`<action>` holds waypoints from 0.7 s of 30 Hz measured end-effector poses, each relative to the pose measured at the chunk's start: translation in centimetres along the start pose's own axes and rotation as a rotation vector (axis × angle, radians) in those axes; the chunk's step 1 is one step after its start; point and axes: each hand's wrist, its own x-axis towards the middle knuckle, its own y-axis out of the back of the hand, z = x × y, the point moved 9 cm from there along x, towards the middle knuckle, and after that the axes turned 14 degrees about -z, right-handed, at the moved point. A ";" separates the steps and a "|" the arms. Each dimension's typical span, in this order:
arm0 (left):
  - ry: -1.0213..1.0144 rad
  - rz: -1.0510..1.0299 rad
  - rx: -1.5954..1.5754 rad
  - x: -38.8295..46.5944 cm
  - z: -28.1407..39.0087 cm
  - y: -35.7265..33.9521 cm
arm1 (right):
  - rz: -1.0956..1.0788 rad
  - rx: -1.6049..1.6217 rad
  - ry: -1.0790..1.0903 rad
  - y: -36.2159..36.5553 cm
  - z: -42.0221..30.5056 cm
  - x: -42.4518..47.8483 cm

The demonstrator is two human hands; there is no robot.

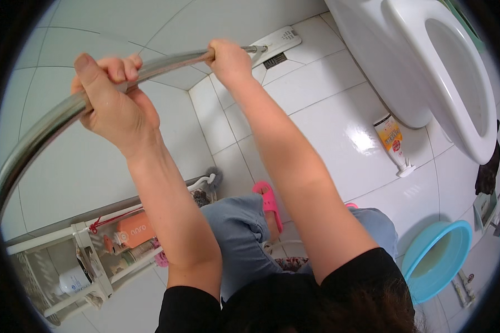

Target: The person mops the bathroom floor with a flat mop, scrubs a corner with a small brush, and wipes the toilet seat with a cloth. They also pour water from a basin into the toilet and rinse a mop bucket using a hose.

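Note:
A long metal pole runs from the left rim up to a flat white mop head, which lies on the tiled floor against the wall. Nearer the camera, my left hand wraps around the pole, thumb pointing up. My right hand grips the same pole further along, closer to the mop head. Just below the head, a dark floor drain is partly visible. My fingers hide short parts of the pole.
A white toilet stands at upper right, with a plastic bottle lying beside its base. At lower right is a blue basin holding cloudy liquid. A white shelf rack with bottles stands at lower left, near a grey brush.

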 end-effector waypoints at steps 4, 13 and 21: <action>0.007 0.026 0.015 0.4 2.6 2.2 | 0.026 -0.049 -0.060 -0.3 -2.4 -3.4; -0.055 0.006 0.084 1.9 1.2 -0.2 | 0.138 0.079 0.159 3.7 -2.9 -9.6; 0.228 -0.130 -0.034 -0.5 -8.9 -4.5 | 0.977 0.718 -1.085 13.1 37.4 -39.6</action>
